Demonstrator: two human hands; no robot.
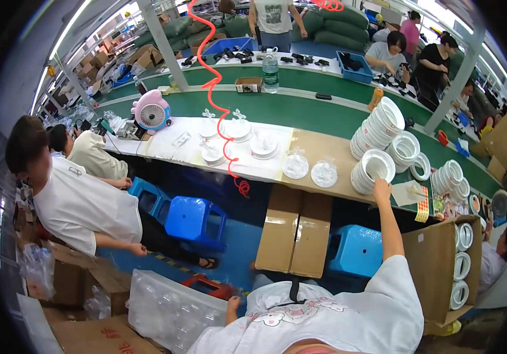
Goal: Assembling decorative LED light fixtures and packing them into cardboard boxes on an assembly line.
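Observation:
My right hand (381, 189) reaches far forward over the workbench, its fingertips on the lower rim of a leaning stack of white rings (373, 170). More stacks of white rings (383, 125) lean behind it, and further ones (449, 177) to the right. My left hand (233, 304) is low by my chest, fingers curled at the right edge of a clear plastic bag (168, 310) of transparent parts. An open carton (433, 265) at my right holds several white rings (460, 265) on edge.
Two blue stools (194, 219) (355, 251) and a taped carton (295, 230) stand below the bench. A red coiled hose (217, 94) hangs over white plates (263, 144). A person in a white shirt (82, 206) bends at the left. Other people work along the green conveyor (301, 112).

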